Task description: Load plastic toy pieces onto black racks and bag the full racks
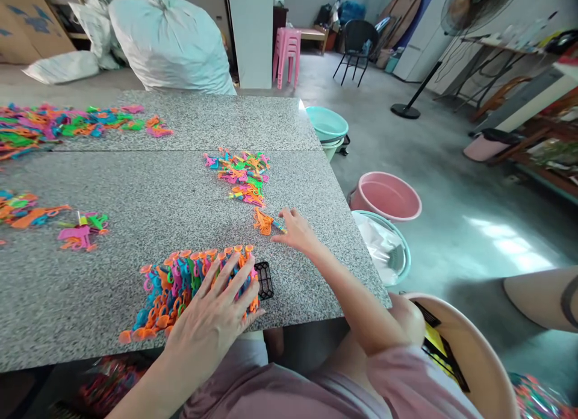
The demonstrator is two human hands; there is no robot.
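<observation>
My left hand (217, 301) lies with fingers spread over a packed row of colourful plastic toy guns (180, 280) with round orange tips. A small black lattice frame (265, 280) pokes out at the row's right end, partly hidden by the hand and toys. My right hand (295, 231) hovers at an orange toy gun (263, 221), thumb and fingers apart around its blue and yellow end; I cannot tell whether they touch it. Just beyond is a loose pile of mixed toy guns (244, 172).
The speckled table (171, 190) carries more toys (67, 124) at the far left and a small cluster (81, 233) nearer. Right of its edge stand a pink basin (388, 196), a turquoise basin (327, 123), a basket with white plastic (382, 247) and a big beige tub (474, 353).
</observation>
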